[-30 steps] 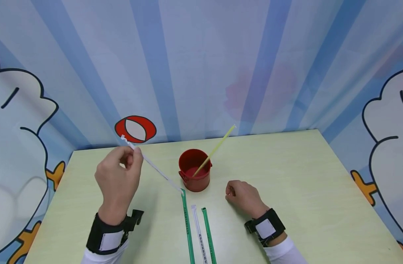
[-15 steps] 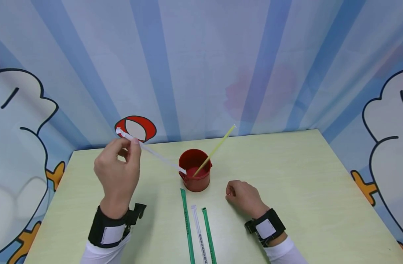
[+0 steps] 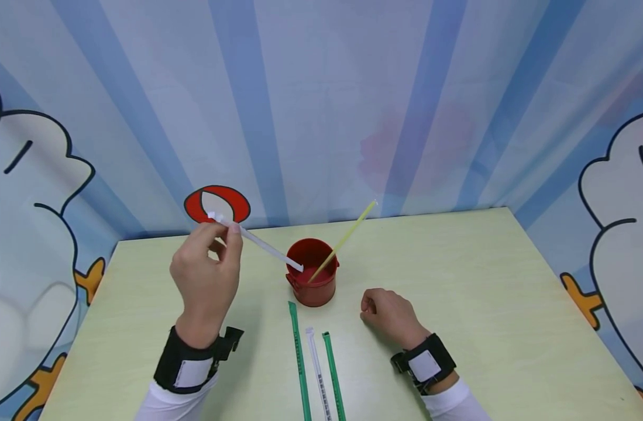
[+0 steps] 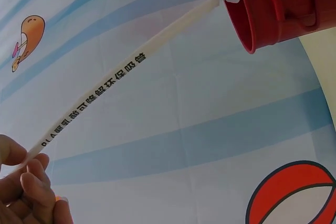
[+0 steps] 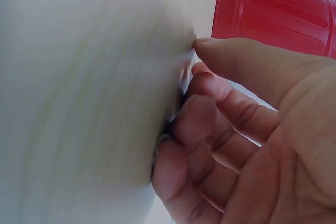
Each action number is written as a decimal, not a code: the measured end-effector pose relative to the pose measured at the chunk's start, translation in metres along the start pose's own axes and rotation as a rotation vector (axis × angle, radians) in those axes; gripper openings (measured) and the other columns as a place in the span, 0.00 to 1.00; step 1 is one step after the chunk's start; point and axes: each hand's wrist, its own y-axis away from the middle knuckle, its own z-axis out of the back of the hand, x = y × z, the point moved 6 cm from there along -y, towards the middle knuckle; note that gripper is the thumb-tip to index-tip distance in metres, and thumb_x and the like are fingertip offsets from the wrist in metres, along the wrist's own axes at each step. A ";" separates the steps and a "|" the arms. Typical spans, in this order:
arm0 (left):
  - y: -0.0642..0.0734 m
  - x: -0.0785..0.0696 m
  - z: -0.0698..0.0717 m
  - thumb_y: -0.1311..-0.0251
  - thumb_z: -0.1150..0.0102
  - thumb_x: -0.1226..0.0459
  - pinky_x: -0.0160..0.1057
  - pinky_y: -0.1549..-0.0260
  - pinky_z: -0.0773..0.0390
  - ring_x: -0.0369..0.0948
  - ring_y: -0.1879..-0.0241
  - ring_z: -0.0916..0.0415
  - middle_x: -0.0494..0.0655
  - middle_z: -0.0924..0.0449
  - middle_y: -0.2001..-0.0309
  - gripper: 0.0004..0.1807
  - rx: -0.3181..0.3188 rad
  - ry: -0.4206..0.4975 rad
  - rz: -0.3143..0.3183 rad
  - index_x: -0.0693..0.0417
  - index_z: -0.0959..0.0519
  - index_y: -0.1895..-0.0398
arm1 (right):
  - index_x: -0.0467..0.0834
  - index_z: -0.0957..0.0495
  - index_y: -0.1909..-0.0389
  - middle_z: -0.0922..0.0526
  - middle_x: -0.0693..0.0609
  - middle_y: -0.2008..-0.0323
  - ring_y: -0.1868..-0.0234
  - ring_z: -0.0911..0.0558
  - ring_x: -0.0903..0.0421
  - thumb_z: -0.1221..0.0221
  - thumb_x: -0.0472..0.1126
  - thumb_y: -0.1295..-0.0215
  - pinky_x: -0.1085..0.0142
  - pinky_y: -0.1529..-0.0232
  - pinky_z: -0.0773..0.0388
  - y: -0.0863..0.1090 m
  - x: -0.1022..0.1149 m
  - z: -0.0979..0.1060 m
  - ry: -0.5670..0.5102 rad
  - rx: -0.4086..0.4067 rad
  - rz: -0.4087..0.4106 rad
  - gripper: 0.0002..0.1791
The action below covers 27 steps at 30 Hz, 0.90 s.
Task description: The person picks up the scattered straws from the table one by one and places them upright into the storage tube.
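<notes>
My left hand [image 3: 205,283] pinches a white paper-wrapped drinking straw [image 3: 265,247] near its upper end, between thumb and fingers. The wrapped straw slants down to the right, and its far tip is over the mouth of a red bucket [image 3: 315,293]. Dark printed lettering runs along this straw [image 4: 121,72] in the left wrist view. A yellow straw [image 3: 347,235] in a clear sleeve leans inside the bucket, against its right rim. My right hand [image 3: 389,314] rests on the table to the right of the bucket, fingers loosely curled and holding nothing.
In front of the bucket, a green wrapped straw [image 3: 299,356], a white wrapped straw [image 3: 318,371] and another green wrapped straw [image 3: 334,374] lie side by side on the pale table [image 3: 458,269]. A blue striped curtain [image 3: 321,117] hangs behind the table.
The white straw's lower tip has risen from beside the green straw to the bucket's mouth. My left hand has shifted right with it. My right hand stays put.
</notes>
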 end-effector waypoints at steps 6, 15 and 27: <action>0.004 -0.001 -0.008 0.34 0.39 0.67 0.37 0.73 0.26 0.47 0.76 0.24 0.56 0.16 0.72 0.08 0.039 -0.035 -0.012 0.65 0.15 0.64 | 0.46 0.24 0.75 0.30 0.57 0.82 0.77 0.31 0.60 0.34 0.33 0.41 0.66 0.74 0.38 0.000 0.001 0.000 -0.002 -0.004 0.005 0.09; 0.009 0.005 -0.018 0.33 0.39 0.66 0.46 0.73 0.22 0.48 0.74 0.23 0.57 0.15 0.70 0.09 0.094 -0.055 0.008 0.65 0.15 0.62 | 0.47 0.24 0.77 0.30 0.57 0.83 0.78 0.31 0.61 0.35 0.36 0.38 0.67 0.75 0.38 0.000 0.002 0.001 0.005 -0.024 0.003 0.10; 0.019 0.007 -0.030 0.33 0.38 0.64 0.43 0.74 0.21 0.47 0.75 0.23 0.55 0.15 0.70 0.09 0.150 -0.105 0.003 0.63 0.15 0.63 | 0.47 0.25 0.77 0.29 0.56 0.81 0.77 0.30 0.59 0.35 0.42 0.35 0.66 0.74 0.37 0.000 0.002 0.000 -0.002 -0.002 -0.041 0.12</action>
